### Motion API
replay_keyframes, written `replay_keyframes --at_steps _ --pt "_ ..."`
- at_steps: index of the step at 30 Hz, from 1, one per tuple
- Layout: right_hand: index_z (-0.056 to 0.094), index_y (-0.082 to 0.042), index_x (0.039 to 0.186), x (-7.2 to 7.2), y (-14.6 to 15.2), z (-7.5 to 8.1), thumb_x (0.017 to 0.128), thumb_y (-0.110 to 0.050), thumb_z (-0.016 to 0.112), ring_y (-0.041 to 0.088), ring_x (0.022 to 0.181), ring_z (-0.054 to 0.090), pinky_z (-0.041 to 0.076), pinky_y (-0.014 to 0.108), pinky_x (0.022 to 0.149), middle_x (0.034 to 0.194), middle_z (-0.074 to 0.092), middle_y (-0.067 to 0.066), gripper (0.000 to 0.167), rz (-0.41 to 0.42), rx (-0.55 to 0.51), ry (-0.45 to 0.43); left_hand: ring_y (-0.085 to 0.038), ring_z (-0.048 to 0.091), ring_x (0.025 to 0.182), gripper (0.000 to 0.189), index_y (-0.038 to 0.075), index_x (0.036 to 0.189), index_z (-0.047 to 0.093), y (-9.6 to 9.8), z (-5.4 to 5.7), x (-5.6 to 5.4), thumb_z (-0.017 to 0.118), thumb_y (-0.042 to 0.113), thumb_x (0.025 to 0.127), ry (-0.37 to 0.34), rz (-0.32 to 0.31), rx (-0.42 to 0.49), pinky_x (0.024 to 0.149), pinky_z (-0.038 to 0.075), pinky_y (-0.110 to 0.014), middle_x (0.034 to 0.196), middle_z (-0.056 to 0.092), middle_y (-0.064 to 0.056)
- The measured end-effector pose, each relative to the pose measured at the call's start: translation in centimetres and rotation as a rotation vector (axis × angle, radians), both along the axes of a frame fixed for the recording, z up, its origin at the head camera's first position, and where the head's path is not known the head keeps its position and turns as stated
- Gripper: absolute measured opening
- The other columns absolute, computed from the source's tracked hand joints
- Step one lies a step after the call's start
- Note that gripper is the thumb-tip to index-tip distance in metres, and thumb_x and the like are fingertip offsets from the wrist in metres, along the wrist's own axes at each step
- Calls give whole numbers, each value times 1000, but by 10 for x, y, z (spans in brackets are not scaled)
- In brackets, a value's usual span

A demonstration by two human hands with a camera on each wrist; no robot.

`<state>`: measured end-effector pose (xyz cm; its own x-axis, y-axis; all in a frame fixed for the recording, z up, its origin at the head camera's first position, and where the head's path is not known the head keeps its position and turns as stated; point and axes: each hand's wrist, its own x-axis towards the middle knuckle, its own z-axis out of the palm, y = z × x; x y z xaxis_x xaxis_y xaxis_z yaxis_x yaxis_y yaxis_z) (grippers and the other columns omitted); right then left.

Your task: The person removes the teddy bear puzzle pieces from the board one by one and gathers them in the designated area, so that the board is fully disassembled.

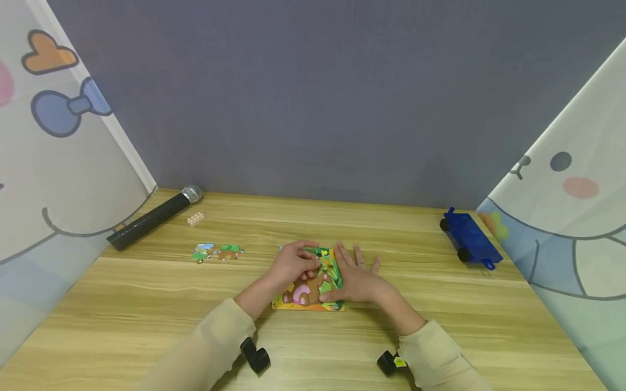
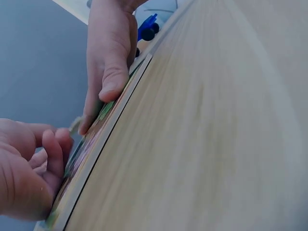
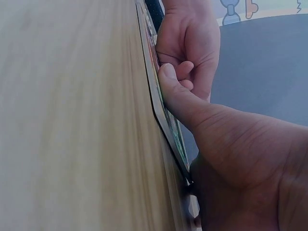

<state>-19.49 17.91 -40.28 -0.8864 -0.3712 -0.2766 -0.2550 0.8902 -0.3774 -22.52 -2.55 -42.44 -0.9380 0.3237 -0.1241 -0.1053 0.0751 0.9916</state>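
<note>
On the surface (image 1: 450, 309), a microphone (image 1: 151, 221) lies left of the bear puzzle board (image 1: 311, 305), a blue cart (image 1: 470, 239) right. The board lies flat: the right hand (image 1: 359, 282), fingers apart, rests on its right side; the left hand (image 1: 290, 266) curls over its middle, whether pinching anything I cannot tell. Left of the board lie puzzle pieces (image 1: 201, 256) and a brick (image 1: 196, 219).
</note>
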Motion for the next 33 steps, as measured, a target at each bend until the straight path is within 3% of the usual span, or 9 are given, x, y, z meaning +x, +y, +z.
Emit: replay_keyframes --at_steps 6,14,20,33 --pt "4 -9 163 1 -1 0 80 -73 69 47 149 -11 -8 84 100 168 -5 12 124 10 12 14 -11 60 62 51 1 142 52 -7 0 -2 69 2 94 -39 30 121 54 49 -22 103 65 -12" --pt "30 -34 160 4 -1 1 84 -71 65 50 148 -9 -5 88 95 168 -7 14 91 78 23 35 -9 60 62 53 3 144 49 -11 -2 -2 68 0 95 -61 48 201 52 49 -18 106 62 -12" --pt "30 -45 157 7 -2 2 89 -70 60 52 148 -5 -5 90 92 169 -8 12 78 117 19 32 -10 60 62 53 2 145 48 -13 1 -1 66 -1 96 -56 34 194 52 49 -19 107 62 -13" --pt "33 -46 156 7 -4 2 90 -66 60 49 149 -6 -3 89 94 169 -6 9 75 118 47 44 -14 60 64 53 4 144 50 -39 3 -3 68 0 95 2 54 78 53 48 -22 109 63 -14"
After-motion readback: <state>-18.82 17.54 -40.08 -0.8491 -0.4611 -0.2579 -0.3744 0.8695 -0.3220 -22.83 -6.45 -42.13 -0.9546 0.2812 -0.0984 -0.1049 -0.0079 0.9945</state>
